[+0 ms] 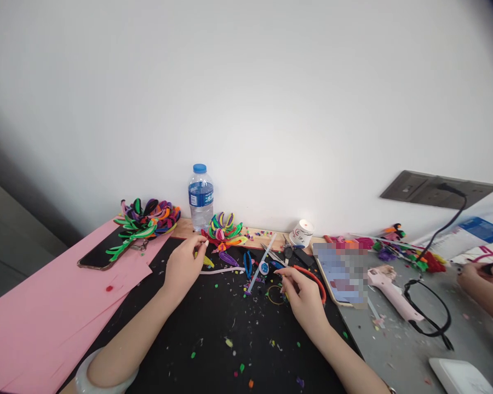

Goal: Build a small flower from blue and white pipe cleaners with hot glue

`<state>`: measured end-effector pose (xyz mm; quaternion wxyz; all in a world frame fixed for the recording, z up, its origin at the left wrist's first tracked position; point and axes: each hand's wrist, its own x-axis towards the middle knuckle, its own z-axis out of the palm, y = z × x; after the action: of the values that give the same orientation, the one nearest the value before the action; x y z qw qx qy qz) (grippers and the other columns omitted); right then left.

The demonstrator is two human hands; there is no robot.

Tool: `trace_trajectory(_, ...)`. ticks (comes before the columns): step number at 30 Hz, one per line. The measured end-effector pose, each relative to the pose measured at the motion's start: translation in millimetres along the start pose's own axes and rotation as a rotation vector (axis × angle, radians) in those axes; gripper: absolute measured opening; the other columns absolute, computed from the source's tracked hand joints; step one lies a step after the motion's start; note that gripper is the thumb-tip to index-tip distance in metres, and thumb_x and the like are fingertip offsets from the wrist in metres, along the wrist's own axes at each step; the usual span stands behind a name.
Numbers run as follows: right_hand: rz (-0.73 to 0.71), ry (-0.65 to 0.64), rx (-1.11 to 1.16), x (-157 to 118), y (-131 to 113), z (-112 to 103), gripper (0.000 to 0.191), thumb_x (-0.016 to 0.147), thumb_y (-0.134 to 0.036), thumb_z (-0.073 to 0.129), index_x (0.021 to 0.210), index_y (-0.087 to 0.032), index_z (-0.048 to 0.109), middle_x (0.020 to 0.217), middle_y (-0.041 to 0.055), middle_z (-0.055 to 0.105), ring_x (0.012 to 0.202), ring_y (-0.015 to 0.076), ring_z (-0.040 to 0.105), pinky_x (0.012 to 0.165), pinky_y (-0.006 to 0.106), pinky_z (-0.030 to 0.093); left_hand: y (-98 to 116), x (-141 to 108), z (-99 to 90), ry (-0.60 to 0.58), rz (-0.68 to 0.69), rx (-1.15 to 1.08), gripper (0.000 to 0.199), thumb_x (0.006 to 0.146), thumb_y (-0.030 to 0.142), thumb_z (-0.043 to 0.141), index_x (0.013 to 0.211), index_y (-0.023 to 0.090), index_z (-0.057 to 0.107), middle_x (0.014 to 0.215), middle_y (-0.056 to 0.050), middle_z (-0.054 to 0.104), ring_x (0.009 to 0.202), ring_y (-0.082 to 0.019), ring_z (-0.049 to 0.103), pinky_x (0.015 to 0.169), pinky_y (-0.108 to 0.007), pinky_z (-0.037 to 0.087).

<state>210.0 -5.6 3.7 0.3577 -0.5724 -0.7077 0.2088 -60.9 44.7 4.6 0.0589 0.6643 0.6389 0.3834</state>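
Note:
My left hand (184,265) is at the left of the black mat (213,339), its fingers bent together beside a colourful pipe-cleaner flower (225,230); what they hold, if anything, is too small to tell. On the right, my right hand (302,295) has its thumb and fingertips close together near a thin yellow ring (276,295) and an orange-red pipe cleaner (318,282). Whether something is pinched there is unclear. Between the hands lie blue loops (247,264), a clear glue stick (259,268), a small blue round piece (263,267) and scissors (274,256).
A water bottle (200,198) and paper cup (302,233) stand by the wall. Pink sheets (66,295) and a dark phone (101,253) lie left; a lit phone (340,276), pink glue gun (396,295), black cable (435,328) and another person's hand (485,284) are right.

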Motion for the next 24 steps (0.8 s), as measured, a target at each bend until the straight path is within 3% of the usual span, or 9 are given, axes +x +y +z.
trace_trajectory(2,0.002,0.015,-0.027,-1,0,0,0.019,0.086,-0.024,0.041,0.089,-0.018,0.059,0.053,-0.0014,0.051,0.048,0.015,0.05,0.05,0.025,0.038,3,0,-1.4,-0.061,0.061,0.022,0.022,0.084,0.033,0.04,0.08,0.019,0.057,0.069,-0.002,0.06,0.064,-0.017,0.055,0.059,-0.024,0.036)
trace_trajectory(4,0.009,0.017,-0.031,-1,1,0,0.019,0.087,-0.026,0.04,0.087,-0.018,0.057,0.05,-0.0024,0.048,0.045,0.0146,0.047,0.047,0.025,0.036,8,-2,-1.6,-0.222,0.181,0.018,0.023,0.083,0.034,0.043,0.073,0.02,0.057,0.065,-0.001,0.057,0.063,-0.016,0.053,0.059,-0.024,0.036)
trace_trajectory(8,0.017,-0.032,0.027,-3,1,2,0.02,0.089,-0.028,0.037,0.085,-0.019,0.055,0.051,-0.0018,0.051,0.048,0.0151,0.051,0.05,0.025,0.038,14,-9,2.4,-0.472,0.313,0.018,0.016,0.079,0.036,0.05,0.076,0.022,0.058,0.08,0.0,0.057,0.066,-0.015,0.054,0.06,-0.024,0.037)
trace_trajectory(17,0.031,-0.036,0.068,-3,-1,1,0.022,0.089,-0.028,0.037,0.085,-0.018,0.056,0.052,-0.0017,0.051,0.047,0.0142,0.048,0.049,0.024,0.035,15,-13,4.9,-0.527,0.33,0.013,0.011,0.082,0.026,0.045,0.075,0.02,0.051,0.085,0.0,0.052,0.067,-0.014,0.052,0.06,-0.024,0.036)
trace_trajectory(24,0.03,-0.036,0.108,-5,-1,3,0.021,0.088,-0.028,0.038,0.087,-0.018,0.056,0.053,-0.0018,0.052,0.05,0.0141,0.05,0.051,0.024,0.036,31,-22,3.1,-0.537,0.283,-0.246,0.012,0.084,0.022,0.041,0.074,0.019,0.047,0.069,0.002,0.05,0.059,-0.012,0.045,0.056,-0.022,0.033)
